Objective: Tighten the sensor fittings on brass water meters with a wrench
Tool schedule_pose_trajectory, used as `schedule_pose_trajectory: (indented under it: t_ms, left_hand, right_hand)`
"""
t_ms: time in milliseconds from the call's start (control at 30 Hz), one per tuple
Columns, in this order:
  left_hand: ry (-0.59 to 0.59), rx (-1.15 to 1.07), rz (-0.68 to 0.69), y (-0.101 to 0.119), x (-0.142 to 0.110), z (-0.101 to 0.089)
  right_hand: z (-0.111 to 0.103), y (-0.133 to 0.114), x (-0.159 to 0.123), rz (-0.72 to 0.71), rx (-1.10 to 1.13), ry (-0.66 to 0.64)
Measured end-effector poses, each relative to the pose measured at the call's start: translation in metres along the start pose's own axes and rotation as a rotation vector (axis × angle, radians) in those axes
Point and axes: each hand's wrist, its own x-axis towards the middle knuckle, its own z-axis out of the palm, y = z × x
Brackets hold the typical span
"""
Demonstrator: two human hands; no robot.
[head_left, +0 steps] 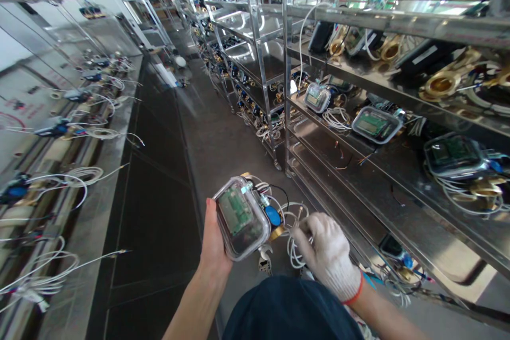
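My bare left hand [213, 241] grips a meter unit [241, 224] from its left side: a clear rounded case with a green circuit board inside, a blue part and a brass fitting on its right. My right hand [327, 255], in a white knit glove with a red cuff, is closed on the coiled white cable [294, 223] that hangs from the unit. Both hands are low in the middle of the view, above the floor of an aisle.
A steel shelf trolley [358, 133] on the right carries similar clear-cased units [376, 124], brass fittings and white cables. More trolleys line the aisle behind it. On the left runs a long bench [99, 170] with blue-topped units and white cable loops.
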Motion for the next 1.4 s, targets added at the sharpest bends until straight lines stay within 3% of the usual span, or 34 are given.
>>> schedule_pose_trajectory:
  t_ms: [100,200,267,333,400,433,500,600,767,967,1200,1267,1400]
  left_hand:
    - [0.032,-0.049,0.017,0.001,0.002,0.003]
    - [0.003,-0.029,-0.053,-0.002,0.000,0.009]
    - [-0.031,0.005,-0.105,-0.003,-0.001,0.012]
    - [-0.022,0.036,-0.128,-0.001,0.000,0.012]
    - [0.017,0.055,-0.114,0.003,0.004,0.009]
    - [0.031,0.061,-0.097,0.006,0.006,0.007]
    - [0.040,0.063,-0.063,0.012,0.011,0.001]
    - [0.010,0.046,-0.084,0.019,0.017,-0.006]
    - [-0.105,0.017,-0.229,0.020,0.023,-0.014]
    - [-0.150,-0.007,-0.329,0.014,0.028,-0.015]
    - [-0.251,0.137,-0.578,0.013,0.013,0.001]
    - [-0.218,0.144,-0.509,0.012,0.010,0.002]
    - [-0.051,0.109,-0.131,0.001,0.009,-0.002]
  right_hand:
    - [0.017,-0.013,-0.009,0.282,0.227,-0.340]
    - [0.042,-0.029,-0.004,0.474,0.647,-0.603]
    - [0.050,-0.032,0.001,0.458,0.992,-0.684]
    - [0.044,-0.022,0.001,0.391,1.155,-0.814]
    - [0.027,-0.002,-0.007,0.356,1.056,-0.996]
    - [0.016,0.011,-0.012,0.344,0.965,-1.024]
    - [-0.004,0.036,-0.020,0.358,0.776,-0.927]
    - [-0.025,0.058,-0.021,0.369,0.695,-0.790]
    - [-0.045,0.053,0.002,0.249,0.635,-0.694]
    - [-0.067,0.044,0.018,0.217,0.662,-0.758]
    - [-0.072,0.033,0.044,0.122,0.586,-0.985]
    - [-0.063,0.040,0.037,0.149,0.635,-0.943]
    - [-0.025,0.038,0.005,0.355,0.752,-0.697]
